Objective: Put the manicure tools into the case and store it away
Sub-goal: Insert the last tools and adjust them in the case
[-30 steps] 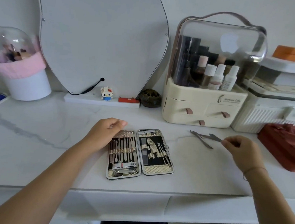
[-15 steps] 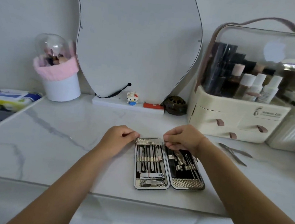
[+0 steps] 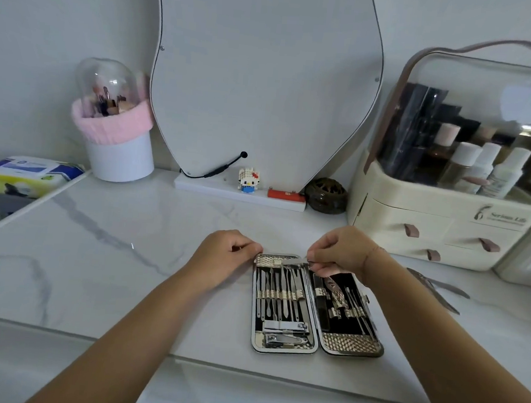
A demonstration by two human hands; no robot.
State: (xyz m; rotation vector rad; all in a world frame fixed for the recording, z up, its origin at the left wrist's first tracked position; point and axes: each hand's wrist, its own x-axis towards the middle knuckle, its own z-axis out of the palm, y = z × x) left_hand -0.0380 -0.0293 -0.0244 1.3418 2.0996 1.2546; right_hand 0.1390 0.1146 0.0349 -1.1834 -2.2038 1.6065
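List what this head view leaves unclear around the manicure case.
Head view:
- thin tool: kind too small to tell; right hand covers its end.
- manicure case: right half's top hidden under that hand.
- left hand: curled fingers hide whether it holds anything.
- loose tools: blurred, kind unclear.

Glossy veined marble countertop (image 3: 101, 252); shiny metal tools (image 3: 279, 293); embossed metallic case (image 3: 353, 345); pink knitted cloth sleeve (image 3: 114, 124)

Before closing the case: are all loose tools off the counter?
No, metal tools lie on the counter right of the open case.
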